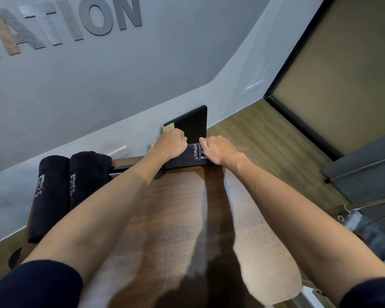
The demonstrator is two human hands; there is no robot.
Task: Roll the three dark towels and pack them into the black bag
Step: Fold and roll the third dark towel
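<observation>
Both hands, left (169, 143) and right (218, 150), curl their fingers over the third towel (188, 157), rolling it; two rolled towels (69, 185) wait aside.

Table top (182, 210): dark wood-grain finish, smooth, semi-glossy, showing reflections; rolled towels (53, 192): dark terry cloth, matt, nubbly, with pale stitched lettering; third towel (190, 157): same dark matt cloth, pale embroidery; black panel (192, 125): smooth, matt; wall lettering (60, 23): brushed metal look, dull sheen; wall (120, 74): grey, matt, painted; floor (265, 141): wood-look planks, low sheen.
</observation>
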